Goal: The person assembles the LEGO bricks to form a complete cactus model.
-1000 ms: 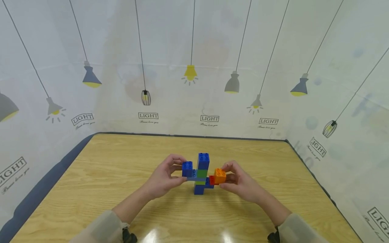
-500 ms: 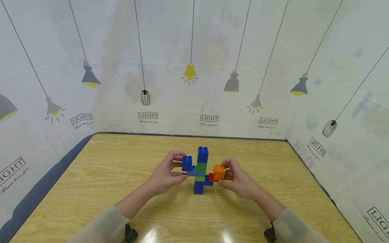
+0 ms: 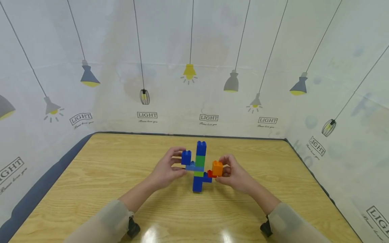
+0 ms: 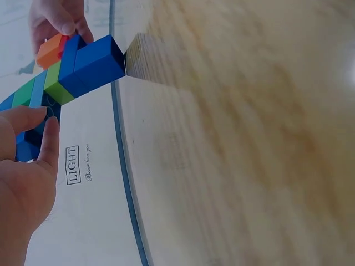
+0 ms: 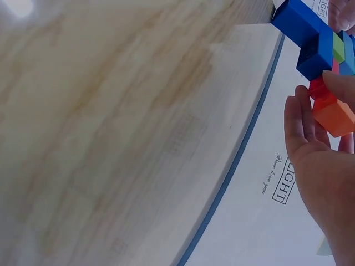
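Note:
A figure built of toy building bricks (image 3: 199,161) stands at the middle of the wooden table, its lowest blue brick (image 4: 100,62) right at the tabletop. Blue, green, light-blue and lime bricks form its column, with an arm on each side. My left hand (image 3: 167,169) grips the left arm, its thumb at the light-blue brick (image 3: 190,167) and its fingers by the dark-blue brick (image 3: 186,157). On the other side my right hand (image 3: 234,174) holds the orange brick (image 3: 217,168) at the end of the right arm, above the red brick (image 5: 320,88).
The wooden table (image 3: 91,182) reaches to a pale backdrop (image 3: 170,101) printed with hanging lamps and lettering. A dark-blue edge (image 3: 182,135) runs along the table's back and sides. Black wrist straps (image 3: 133,227) show at both sleeves.
The brick figure has tipped back, its top now higher in the view and its studs less visible. Both hands have moved slightly up with it, keeping their holds.

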